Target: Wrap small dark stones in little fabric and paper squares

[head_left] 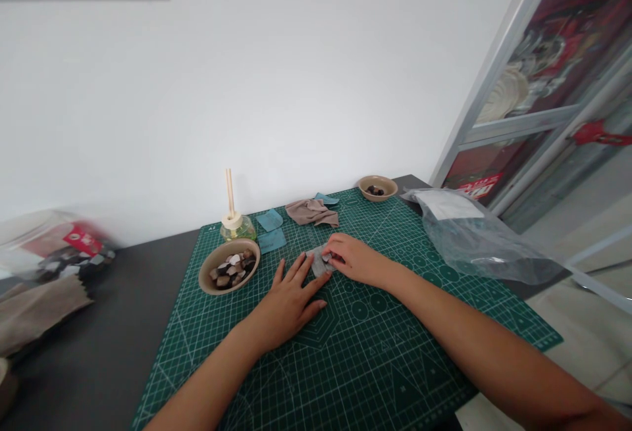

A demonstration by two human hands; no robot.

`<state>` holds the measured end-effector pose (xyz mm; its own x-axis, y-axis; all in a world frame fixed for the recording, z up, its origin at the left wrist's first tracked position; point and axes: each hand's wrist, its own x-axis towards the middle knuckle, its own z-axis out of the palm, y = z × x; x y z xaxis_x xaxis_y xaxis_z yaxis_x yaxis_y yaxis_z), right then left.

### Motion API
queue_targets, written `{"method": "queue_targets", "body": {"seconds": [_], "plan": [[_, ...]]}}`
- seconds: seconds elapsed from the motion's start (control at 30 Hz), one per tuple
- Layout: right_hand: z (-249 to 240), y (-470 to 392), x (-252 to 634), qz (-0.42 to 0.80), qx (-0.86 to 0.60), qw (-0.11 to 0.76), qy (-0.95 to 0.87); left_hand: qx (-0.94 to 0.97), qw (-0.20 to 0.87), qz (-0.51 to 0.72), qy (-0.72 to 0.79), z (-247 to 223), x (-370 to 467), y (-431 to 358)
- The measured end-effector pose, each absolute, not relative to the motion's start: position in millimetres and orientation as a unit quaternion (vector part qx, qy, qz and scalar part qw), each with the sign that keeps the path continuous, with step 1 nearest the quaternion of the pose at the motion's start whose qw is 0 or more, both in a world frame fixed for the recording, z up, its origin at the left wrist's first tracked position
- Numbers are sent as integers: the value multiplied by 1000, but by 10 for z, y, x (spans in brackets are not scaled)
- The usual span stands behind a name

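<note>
A small grey piece of sandpaper or cloth (323, 268) lies on the green cutting mat (345, 365); I cannot tell which. My left hand (289, 303) rests flat with its fingers spread, fingertips on the left edge of the grey piece. Over its right side, my right hand (354, 261) pinches a small stone (326, 258), mostly hidden by the fingers, against it. To the left stands a tan bowl (205, 279) full of dark, brown and white pebbles (232, 270). A second tan bowl (390, 184), at the back right, holds a few dark pebbles (375, 191).
Behind my hands lie blue paper pieces (272, 241), a crumpled brown cloth (311, 212) and a reed diffuser (237, 226). A clear plastic bag (474, 237) covers the mat's right edge. At left are a bag of stones (74, 253) and brown cloth (42, 312).
</note>
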<state>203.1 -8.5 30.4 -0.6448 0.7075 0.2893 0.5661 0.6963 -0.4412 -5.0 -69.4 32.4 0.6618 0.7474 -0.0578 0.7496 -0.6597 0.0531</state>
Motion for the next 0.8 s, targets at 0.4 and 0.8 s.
{"method": "queue_targets", "body": {"seconds": [0.4, 0.8], "plan": [[331, -104, 2030, 166, -382, 228, -880, 911, 33, -1, 412, 285, -71, -699], [324, -106, 2023, 123, -355, 231, -897, 907, 30, -4, 420, 287, -66, -701]]}}
